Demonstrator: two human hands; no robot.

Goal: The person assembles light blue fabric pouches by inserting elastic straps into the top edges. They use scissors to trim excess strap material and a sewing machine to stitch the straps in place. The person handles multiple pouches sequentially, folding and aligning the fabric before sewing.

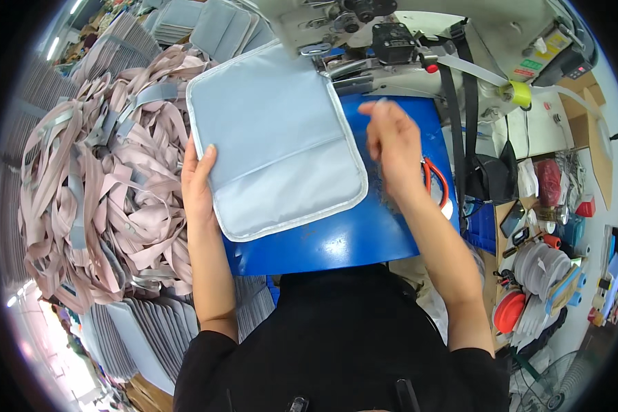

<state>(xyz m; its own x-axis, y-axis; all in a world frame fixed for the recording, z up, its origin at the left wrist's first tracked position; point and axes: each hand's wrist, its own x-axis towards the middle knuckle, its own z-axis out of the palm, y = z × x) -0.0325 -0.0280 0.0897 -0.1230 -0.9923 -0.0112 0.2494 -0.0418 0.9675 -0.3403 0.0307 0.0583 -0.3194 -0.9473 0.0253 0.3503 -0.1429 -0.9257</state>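
Note:
A light grey-blue fabric panel [275,123] with rounded corners, a white bound edge and a seam across its lower part lies tilted over the blue work surface [309,247]. My left hand [199,175] grips its left edge, thumb on top and fingers underneath. The panel's top right edge reaches the sewing machine's needle area [319,62]; the contact point is hard to make out. Off the panel's right edge, my right hand [395,141] hovers above the blue surface, slightly blurred. Its index finger and thumb are apart, the other fingers curl loosely, and I see nothing in it.
Red-handled scissors [438,180] lie right of my right hand. A large heap of pink and grey straps [130,192] fills the left, with stacked panels [144,336] below it. Black straps [465,103] hang by the machine. Thread cones [539,268] crowd the right.

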